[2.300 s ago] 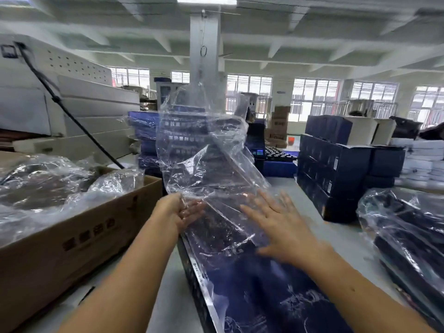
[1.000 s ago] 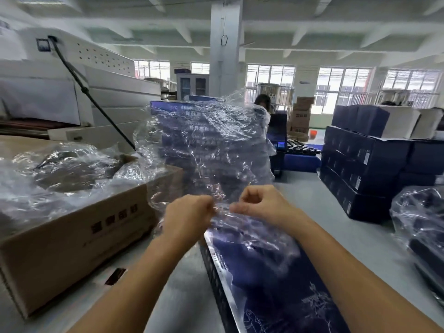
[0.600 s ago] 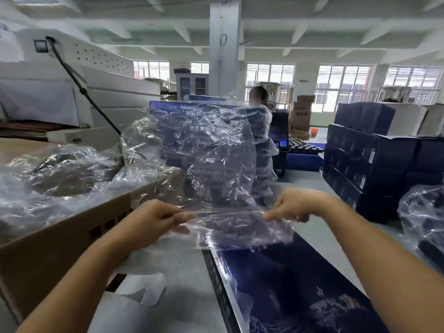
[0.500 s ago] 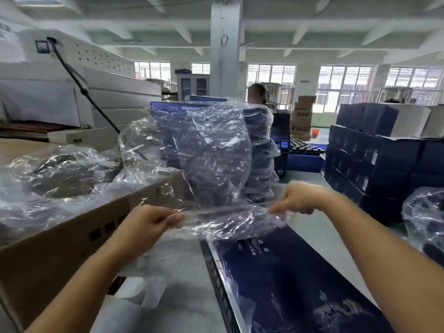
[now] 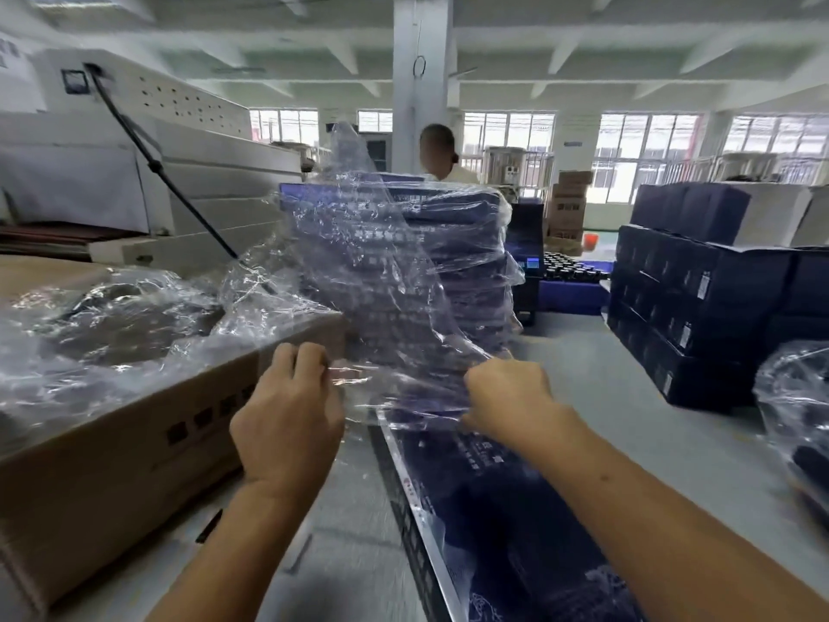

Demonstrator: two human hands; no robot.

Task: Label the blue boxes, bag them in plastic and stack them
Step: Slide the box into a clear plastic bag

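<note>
**Now: bag edge held, box not in yet**

The left hand [image 5: 287,419] and right hand [image 5: 507,397] each have fingers curled tight on the lower edge of the plastic bag [image 5: 386,307], one at each end. The film is stretched between them and the rest billows up above the grip. The blue box [image 5: 493,509] lies flat on the table [image 5: 650,419], its far end just below the grip and its length running back toward the person.

Likely step: open the mouth and sleeve it over that far end.
- Glare hides the layers, so whether the mouth is actually parted can't be told. That needs checking first.
- The hands should spread wider than the box.
- The bottom layer should go under the end before the pull toward the person.
- Corners should go in one at a time, since thin film probably snags or splits on them.
</note>
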